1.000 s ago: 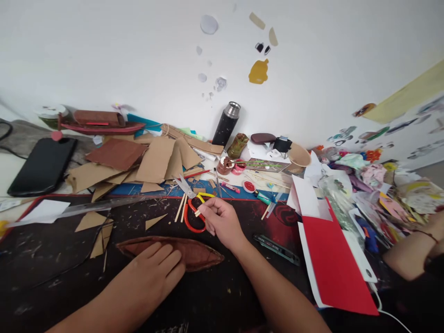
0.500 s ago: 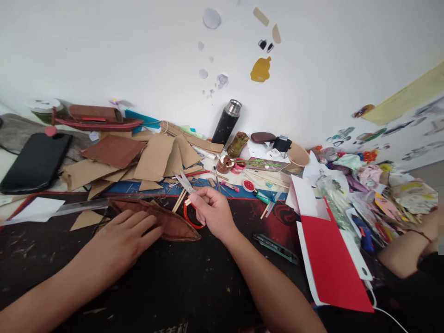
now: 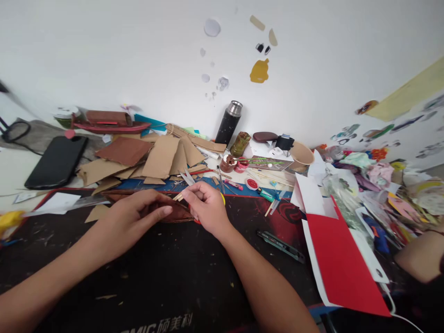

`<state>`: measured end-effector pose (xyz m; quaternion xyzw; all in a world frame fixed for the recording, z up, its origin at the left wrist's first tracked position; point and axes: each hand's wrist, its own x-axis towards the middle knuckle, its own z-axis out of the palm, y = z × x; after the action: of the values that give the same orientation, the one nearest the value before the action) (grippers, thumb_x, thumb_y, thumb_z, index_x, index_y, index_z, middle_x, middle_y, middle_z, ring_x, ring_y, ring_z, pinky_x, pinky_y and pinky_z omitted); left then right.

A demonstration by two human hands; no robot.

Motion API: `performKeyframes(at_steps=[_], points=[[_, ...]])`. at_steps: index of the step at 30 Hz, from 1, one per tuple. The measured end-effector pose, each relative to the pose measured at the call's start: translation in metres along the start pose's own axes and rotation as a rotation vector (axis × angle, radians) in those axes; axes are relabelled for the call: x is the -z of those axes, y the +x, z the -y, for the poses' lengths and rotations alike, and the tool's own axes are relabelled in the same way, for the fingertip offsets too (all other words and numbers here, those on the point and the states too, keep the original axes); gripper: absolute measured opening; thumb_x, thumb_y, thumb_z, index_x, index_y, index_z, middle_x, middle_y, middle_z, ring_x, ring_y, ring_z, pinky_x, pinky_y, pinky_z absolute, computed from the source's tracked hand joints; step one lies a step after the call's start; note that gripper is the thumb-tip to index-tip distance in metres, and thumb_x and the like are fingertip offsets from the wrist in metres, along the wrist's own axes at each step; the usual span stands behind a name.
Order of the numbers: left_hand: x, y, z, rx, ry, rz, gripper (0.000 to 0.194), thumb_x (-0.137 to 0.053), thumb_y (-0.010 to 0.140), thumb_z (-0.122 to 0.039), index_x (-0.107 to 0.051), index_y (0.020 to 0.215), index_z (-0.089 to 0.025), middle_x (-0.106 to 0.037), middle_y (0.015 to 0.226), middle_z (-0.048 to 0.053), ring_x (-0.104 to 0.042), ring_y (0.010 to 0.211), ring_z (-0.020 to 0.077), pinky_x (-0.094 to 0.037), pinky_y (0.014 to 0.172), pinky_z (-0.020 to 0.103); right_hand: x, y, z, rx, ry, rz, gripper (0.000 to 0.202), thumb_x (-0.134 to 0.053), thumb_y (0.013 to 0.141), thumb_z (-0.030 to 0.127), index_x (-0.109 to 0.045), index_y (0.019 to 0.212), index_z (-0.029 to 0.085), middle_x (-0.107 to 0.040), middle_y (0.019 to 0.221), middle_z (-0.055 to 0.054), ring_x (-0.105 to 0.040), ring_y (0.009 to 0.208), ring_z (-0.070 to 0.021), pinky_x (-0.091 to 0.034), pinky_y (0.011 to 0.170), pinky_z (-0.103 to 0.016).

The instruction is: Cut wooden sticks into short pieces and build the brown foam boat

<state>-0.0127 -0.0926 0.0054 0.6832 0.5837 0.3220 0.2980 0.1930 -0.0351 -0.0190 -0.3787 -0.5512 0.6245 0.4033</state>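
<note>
My right hand [image 3: 206, 208] is closed in a pinch on thin wooden sticks [image 3: 178, 197], whose pale ends poke out to the left of the fingertips. Scissors [image 3: 188, 177] lie close behind these fingers; their blades show, while the handles are mostly covered by the hand. My left hand [image 3: 133, 219] hovers over a brown, boat-shaped piece [image 3: 178, 212], thumb and index finger apart and pointing toward the right hand. Its other fingers are partly hidden, and whether they touch the brown piece I cannot tell.
Behind my hands are cardboard pieces [image 3: 157, 157], a brown model boat [image 3: 111, 124] and a black flask [image 3: 229, 122]. A utility knife [image 3: 280, 246] and red paper [image 3: 347, 263] lie right. Another person's arm [image 3: 421, 256] is at the right edge.
My left hand has risen off the brown piece and turned, its thumb now apart from the fingers. The right hand has shifted slightly left and up over the scissors. The view has moved a little.
</note>
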Motion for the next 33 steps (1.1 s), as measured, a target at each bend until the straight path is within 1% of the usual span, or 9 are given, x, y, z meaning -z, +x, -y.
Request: performKeyframes(at_steps=[4, 6, 14, 18, 21, 24, 28, 30, 33], points=[[-0.008, 0.017, -0.007, 0.081, -0.169, 0.093, 0.045, -0.065, 0.092, -0.068, -0.082, 0.094, -0.026, -0.083, 0.094, 0.005, -0.074, 0.085, 0.0272, -0.058, 0.08, 0.033, 0.005, -0.003, 0.004, -0.005, 0.057, 0.023, 0.043, -0.08, 0.086, 0.062, -0.063, 0.086, 0.022, -0.049, 0.049, 0.011, -0.039, 0.038, -0.0075, -0.03, 0.04, -0.023], [-0.012, 0.022, -0.008, 0.097, -0.241, 0.105, 0.044, -0.069, 0.088, -0.068, -0.081, 0.093, -0.026, -0.084, 0.095, 0.006, -0.075, 0.089, 0.0286, -0.058, 0.082, 0.034, 0.008, -0.003, 0.004, -0.022, 0.126, 0.04, 0.047, -0.082, 0.084, 0.064, -0.061, 0.084, 0.023, -0.048, 0.046, 0.012, -0.038, 0.035, -0.0075, -0.028, 0.038, -0.023], [-0.023, 0.033, -0.028, 0.036, -0.236, -0.003, 0.038, -0.077, 0.082, -0.063, -0.078, 0.08, -0.024, -0.081, 0.084, 0.004, -0.072, 0.081, 0.0266, -0.058, 0.08, 0.034, 0.013, -0.005, 0.001, -0.053, 0.331, 0.011, 0.051, -0.087, 0.079, 0.065, -0.059, 0.083, 0.023, -0.041, 0.042, 0.015, -0.032, 0.033, -0.006, -0.022, 0.037, -0.022], [-0.028, 0.04, -0.032, 0.057, -0.329, 0.025, 0.044, -0.08, 0.079, -0.068, -0.08, 0.08, -0.023, -0.082, 0.086, 0.006, -0.073, 0.081, 0.0276, -0.06, 0.078, 0.035, 0.015, -0.003, 0.002, -0.007, 0.385, -0.003, 0.05, -0.088, 0.079, 0.063, -0.06, 0.082, 0.023, -0.039, 0.042, 0.015, -0.029, 0.033, -0.0058, -0.021, 0.036, -0.022], [-0.033, 0.045, -0.03, 0.091, -0.452, 0.076, 0.047, -0.084, 0.078, -0.068, -0.08, 0.082, -0.021, -0.082, 0.086, 0.008, -0.075, 0.08, 0.0268, -0.063, 0.077, 0.036, 0.019, -0.001, 0.003, 0.02, 0.366, -0.027, 0.051, -0.088, 0.079, 0.065, -0.058, 0.081, 0.023, -0.041, 0.043, 0.015, -0.03, 0.034, -0.0061, -0.023, 0.037, -0.022], [-0.036, 0.049, -0.03, 0.118, -0.455, 0.115, 0.05, -0.085, 0.077, -0.069, -0.08, 0.081, -0.02, -0.08, 0.08, 0.008, -0.074, 0.076, 0.0248, -0.064, 0.076, 0.036, 0.023, 0.001, 0.003, 0.04, 0.292, -0.059, 0.053, -0.086, 0.078, 0.068, -0.057, 0.082, 0.024, -0.045, 0.044, 0.013, -0.035, 0.034, -0.0071, -0.024, 0.037, -0.023], [-0.034, 0.049, -0.035, 0.171, -0.53, 0.161, 0.051, -0.086, 0.075, -0.07, -0.08, 0.082, -0.02, -0.082, 0.083, 0.009, -0.076, 0.077, 0.0267, -0.067, 0.075, 0.04, 0.025, 0.002, 0.001, 0.056, 0.211, -0.06, 0.053, -0.083, 0.081, 0.071, -0.058, 0.082, 0.024, -0.046, 0.045, 0.012, -0.038, 0.034, -0.0083, -0.024, 0.037, -0.022], [-0.032, 0.048, -0.038, 0.189, -0.553, 0.16, 0.052, -0.088, 0.072, -0.07, -0.079, 0.081, -0.019, -0.082, 0.084, 0.009, -0.077, 0.077, 0.0273, -0.068, 0.072, 0.04, 0.025, 0.003, 0.001, 0.067, 0.198, -0.051, 0.052, -0.083, 0.082, 0.07, -0.059, 0.084, 0.024, -0.046, 0.046, 0.012, -0.038, 0.035, -0.0085, -0.025, 0.037, -0.022], [-0.031, 0.047, -0.042, 0.184, -0.487, 0.113, 0.052, -0.09, 0.069, -0.07, -0.078, 0.075, -0.02, -0.079, 0.076, 0.006, -0.074, 0.068, 0.0238, -0.066, 0.065, 0.035, 0.024, 0.002, 0.0, 0.076, 0.216, -0.038, 0.052, -0.083, 0.082, 0.069, -0.059, 0.084, 0.024, -0.046, 0.046, 0.012, -0.038, 0.035, -0.0086, -0.027, 0.038, -0.022]])
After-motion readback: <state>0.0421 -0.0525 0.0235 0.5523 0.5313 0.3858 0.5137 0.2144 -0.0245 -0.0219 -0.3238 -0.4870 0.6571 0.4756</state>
